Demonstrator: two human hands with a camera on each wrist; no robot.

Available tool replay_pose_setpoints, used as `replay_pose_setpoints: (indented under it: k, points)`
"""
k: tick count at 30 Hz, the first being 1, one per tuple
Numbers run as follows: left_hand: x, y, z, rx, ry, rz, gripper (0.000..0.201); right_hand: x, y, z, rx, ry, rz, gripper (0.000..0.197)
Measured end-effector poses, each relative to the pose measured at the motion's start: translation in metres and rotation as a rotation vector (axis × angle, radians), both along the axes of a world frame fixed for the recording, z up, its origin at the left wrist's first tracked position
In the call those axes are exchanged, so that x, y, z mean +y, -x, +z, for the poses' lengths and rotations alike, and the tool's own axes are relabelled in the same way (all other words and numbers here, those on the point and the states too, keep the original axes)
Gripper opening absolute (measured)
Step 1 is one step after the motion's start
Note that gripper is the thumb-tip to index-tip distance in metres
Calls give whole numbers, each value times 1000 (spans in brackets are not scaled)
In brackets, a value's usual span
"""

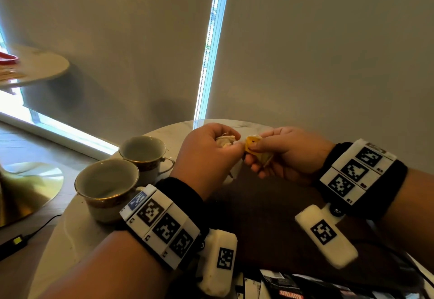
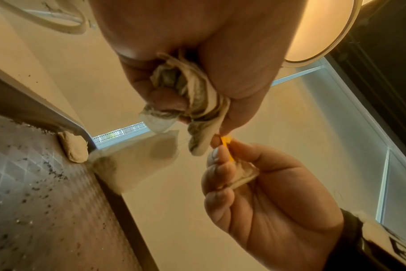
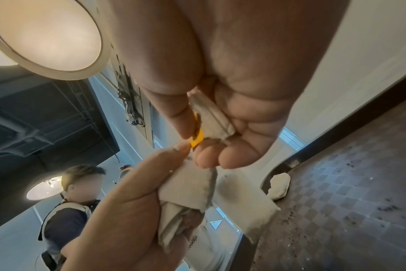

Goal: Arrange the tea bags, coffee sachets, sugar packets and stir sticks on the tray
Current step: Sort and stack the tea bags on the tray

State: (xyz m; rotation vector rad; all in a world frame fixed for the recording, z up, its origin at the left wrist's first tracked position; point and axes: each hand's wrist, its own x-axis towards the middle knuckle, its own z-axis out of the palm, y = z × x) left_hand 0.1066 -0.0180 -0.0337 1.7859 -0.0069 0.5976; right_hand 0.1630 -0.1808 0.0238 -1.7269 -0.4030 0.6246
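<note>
My left hand (image 1: 231,145) grips a bunch of several pale tea bags (image 2: 197,95) above the dark tray (image 1: 270,216). My right hand (image 1: 252,151) pinches one more tea bag (image 3: 213,117) by its yellow tag (image 3: 196,139), fingertips almost touching the left hand's. Another tea bag (image 2: 139,161) dangles below the left hand near the tray's rim. One tea bag (image 3: 278,186) lies on the tray's checkered floor (image 3: 348,201) by the rim. Dark sachets (image 1: 281,284) lie at the near edge, partly cut off.
Two empty gold-rimmed cups (image 1: 141,151) (image 1: 106,186) stand on the round marble table (image 1: 70,240) left of the tray. Dark crumbs dot the tray floor. Another person (image 3: 67,210) stands in the background. A second small table (image 1: 40,64) is far left.
</note>
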Motion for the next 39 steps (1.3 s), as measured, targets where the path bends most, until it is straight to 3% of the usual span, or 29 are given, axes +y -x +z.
replay_pose_setpoints:
  k: [7,12,19,21,24,30,39]
  points:
    - [3,3,3,-8,7,-54,1,0,-2,4,-31,66,23,16]
    - [5,1,1,-8,23,-21,7,-3,-3,4,-36,102,-12,17]
    - [6,0,3,21,52,-87,7,-1,-6,-2,-227,240,15,12]
    - [6,2,5,35,81,-138,11,1,-8,-6,-244,202,23,17]
    - [7,1,5,32,158,-126,5,5,-9,-10,-273,129,48,9]
    - [13,0,5,83,315,-39,17,4,-17,6,-108,14,-142,12]
    - [8,-4,-2,203,148,-144,9,0,-14,13,64,-152,-136,31]
